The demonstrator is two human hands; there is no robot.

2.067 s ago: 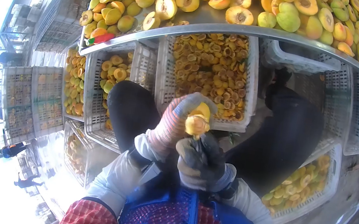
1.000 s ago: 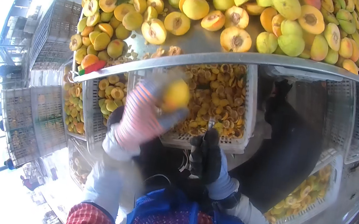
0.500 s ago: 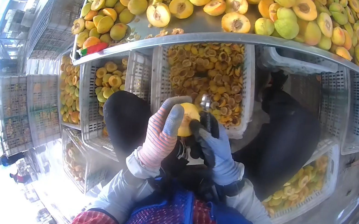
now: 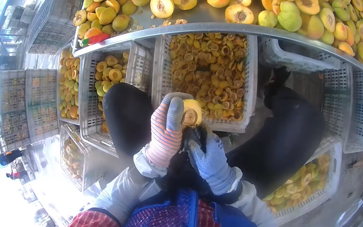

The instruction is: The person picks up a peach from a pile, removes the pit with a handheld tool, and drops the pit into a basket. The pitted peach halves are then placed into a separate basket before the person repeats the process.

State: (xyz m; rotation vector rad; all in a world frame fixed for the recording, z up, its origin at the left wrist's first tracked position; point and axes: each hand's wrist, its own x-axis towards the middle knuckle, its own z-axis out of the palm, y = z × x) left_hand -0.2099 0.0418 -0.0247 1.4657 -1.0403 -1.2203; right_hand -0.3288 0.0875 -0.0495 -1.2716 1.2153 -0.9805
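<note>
Risk, my read: light pinch by left hand (image 4: pixel 166 132) lets fruit half (image 4: pixel 192 113) slip and drop near the middle crate (image 4: pixel 251 86), if right hand (image 4: pixel 216 164) pushes on it off-centre. Pose, left to right: left hand points up, just on the wearer's side of the crate, thumb and fingers clamped on fruit half, cut face visible. Right hand angles up-left, fingers bent just below fruit half; can't tell what they grip.

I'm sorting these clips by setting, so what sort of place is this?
Probably a fruit-processing hall: halved fruit covers much of a metal-edged table, a crate of small scooped pieces stands below, and tall crate stacks stand at the left.
</note>
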